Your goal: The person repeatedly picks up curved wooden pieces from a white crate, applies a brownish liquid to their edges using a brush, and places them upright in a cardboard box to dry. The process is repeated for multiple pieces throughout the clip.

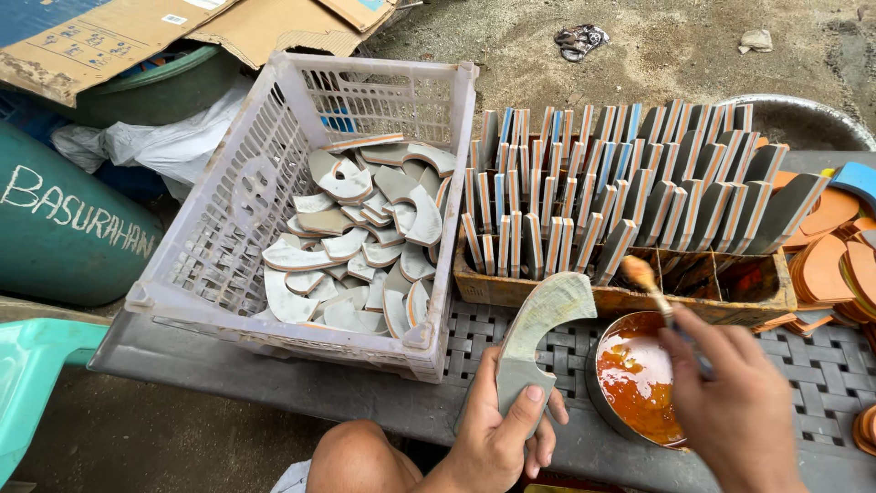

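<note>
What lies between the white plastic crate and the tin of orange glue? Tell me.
In the head view, the curved grey sole piece, held in the left hand, lies between the crate and the glue tin.

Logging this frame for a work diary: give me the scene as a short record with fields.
left hand: holds a curved grey sole piece
right hand: holds a brush above the glue tin
crate: white plastic, holds loose grey curved pieces
wooden box: rows of layered pieces standing on edge
far right: orange pieces
</note>
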